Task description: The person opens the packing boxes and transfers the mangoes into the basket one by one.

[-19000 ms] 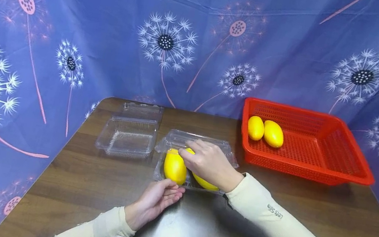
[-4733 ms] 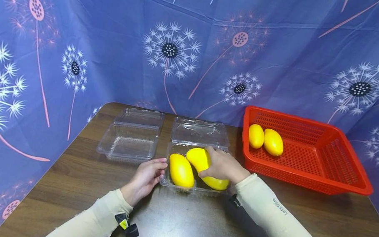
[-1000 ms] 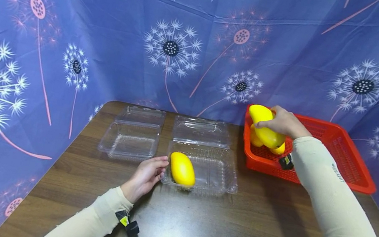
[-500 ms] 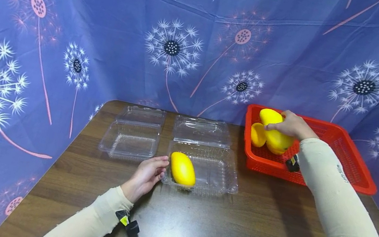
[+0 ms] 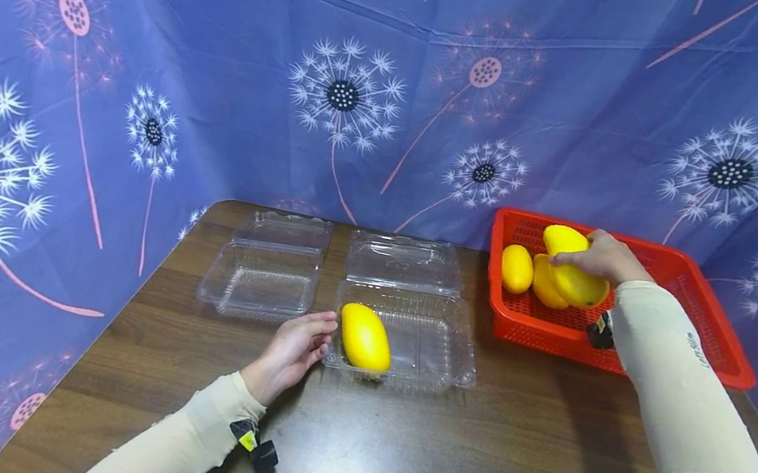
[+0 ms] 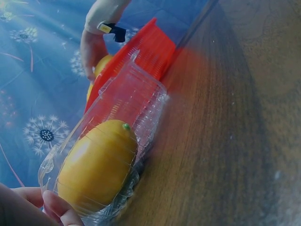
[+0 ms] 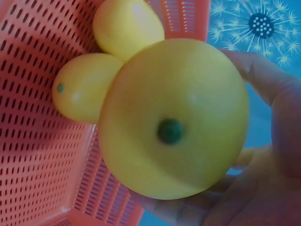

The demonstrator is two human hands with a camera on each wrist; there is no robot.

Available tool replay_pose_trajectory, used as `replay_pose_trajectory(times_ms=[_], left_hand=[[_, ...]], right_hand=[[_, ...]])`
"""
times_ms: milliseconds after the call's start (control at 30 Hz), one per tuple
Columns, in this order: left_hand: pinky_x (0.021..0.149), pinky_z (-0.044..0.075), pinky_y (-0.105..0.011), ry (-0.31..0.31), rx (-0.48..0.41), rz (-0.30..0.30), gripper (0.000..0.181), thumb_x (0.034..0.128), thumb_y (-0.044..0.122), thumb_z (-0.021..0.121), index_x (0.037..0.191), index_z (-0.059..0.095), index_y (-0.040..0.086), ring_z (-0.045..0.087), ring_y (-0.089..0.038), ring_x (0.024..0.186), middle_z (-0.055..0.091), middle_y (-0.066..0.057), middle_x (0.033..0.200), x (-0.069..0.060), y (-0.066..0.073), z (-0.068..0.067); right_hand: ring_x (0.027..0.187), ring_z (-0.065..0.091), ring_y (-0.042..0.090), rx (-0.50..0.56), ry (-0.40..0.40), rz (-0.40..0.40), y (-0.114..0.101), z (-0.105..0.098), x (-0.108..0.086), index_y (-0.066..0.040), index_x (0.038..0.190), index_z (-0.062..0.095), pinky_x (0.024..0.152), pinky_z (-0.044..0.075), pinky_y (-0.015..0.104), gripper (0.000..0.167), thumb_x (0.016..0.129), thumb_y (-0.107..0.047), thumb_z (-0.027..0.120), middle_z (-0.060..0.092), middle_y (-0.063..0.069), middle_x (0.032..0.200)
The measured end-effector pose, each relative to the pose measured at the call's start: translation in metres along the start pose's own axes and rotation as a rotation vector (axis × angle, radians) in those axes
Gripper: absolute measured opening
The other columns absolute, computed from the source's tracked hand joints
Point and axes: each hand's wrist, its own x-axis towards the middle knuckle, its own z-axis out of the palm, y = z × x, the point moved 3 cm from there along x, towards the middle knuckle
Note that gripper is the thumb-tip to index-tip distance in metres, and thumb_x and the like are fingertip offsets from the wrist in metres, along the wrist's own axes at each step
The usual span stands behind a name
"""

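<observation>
Over the left part of the red plastic basket (image 5: 706, 324), my right hand (image 5: 607, 258) grips a yellow mango (image 5: 573, 275). The right wrist view shows this mango (image 7: 176, 117) end on, its green stem spot facing the camera. Two other mangoes lie in the basket below it, one mango (image 5: 516, 269) at the left wall and another mango (image 5: 548, 283) partly hidden. At the left edge of an unlidded clear clamshell container (image 5: 433, 339), my left hand (image 5: 292, 352) pinches the rim. Inside that container, on its left side, rests one mango (image 5: 364, 337).
A second clear clamshell container (image 5: 265, 280), lid folded back, stands to the left on the wooden table (image 5: 415, 463). The first container's lid (image 5: 405, 262) lies back towards the blue dandelion-print curtain (image 5: 225, 74). The basket stands at the back right.
My right hand has lifted a mango from the right of the container and carried it over the basket, drifting rightward lately. Earlier, the container's lid was swung back. My left hand stays at the rim.
</observation>
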Motion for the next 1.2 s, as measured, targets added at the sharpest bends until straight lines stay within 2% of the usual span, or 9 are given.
replay_pose_trajectory(times_ms=[200,433,567,800,1033,1200], left_hand=[[0.057,0.042,-0.012,-0.006,-0.017,0.012,0.034,0.0921,0.001,0.057,0.125,0.053,-0.007,0.048,-0.003,0.063,0.058,0.005,0.08,0.0,0.0,-0.002],[0.056,0.042,-0.012,0.01,-0.01,-0.003,0.034,0.0921,0.002,0.057,0.125,0.054,-0.004,0.047,-0.002,0.061,0.058,0.005,0.08,0.003,-0.001,-0.003],[0.056,0.042,-0.012,0.009,-0.008,0.002,0.034,0.0921,0.002,0.056,0.125,0.054,-0.005,0.047,-0.002,0.061,0.057,0.005,0.08,0.003,-0.001,-0.003],[0.056,0.042,-0.012,0.016,-0.01,-0.005,0.032,0.0918,0.002,0.056,0.124,0.055,-0.004,0.048,-0.003,0.063,0.058,0.005,0.081,0.003,-0.002,-0.005],[0.057,0.043,-0.013,0.02,-0.004,0.0,0.033,0.0916,0.002,0.057,0.123,0.055,-0.004,0.049,-0.003,0.063,0.056,0.005,0.079,0.002,-0.003,-0.005],[0.057,0.043,-0.012,0.026,-0.003,0.0,0.034,0.0918,0.002,0.058,0.124,0.055,-0.005,0.049,-0.003,0.063,0.056,0.004,0.08,0.002,-0.002,-0.005]], right_hand=[[0.098,0.05,0.041,0.005,-0.012,0.025,0.007,-0.001,0.002,0.013,0.132,0.029,0.076,0.054,0.044,0.09,0.085,-0.057,0.063,0.045,0.033,0.117],[0.094,0.05,0.039,0.029,-0.01,0.08,0.019,0.0,0.004,0.01,0.124,0.032,0.064,0.054,0.035,0.086,0.082,-0.058,0.065,0.045,0.029,0.109],[0.091,0.051,0.04,0.013,-0.007,0.096,0.025,0.0,0.006,0.01,0.122,0.033,0.061,0.055,0.034,0.084,0.083,-0.057,0.064,0.046,0.029,0.106],[0.087,0.052,0.038,-0.03,-0.014,0.146,0.034,-0.002,0.01,0.012,0.119,0.035,0.065,0.054,0.037,0.08,0.085,-0.054,0.063,0.048,0.028,0.1],[0.089,0.051,0.038,-0.015,-0.041,0.203,0.04,-0.003,0.011,0.012,0.121,0.036,0.072,0.053,0.041,0.08,0.085,-0.054,0.063,0.049,0.027,0.102],[0.091,0.049,0.037,-0.016,-0.062,0.215,0.044,-0.003,0.014,0.013,0.12,0.038,0.072,0.051,0.04,0.08,0.083,-0.054,0.064,0.048,0.025,0.1]])
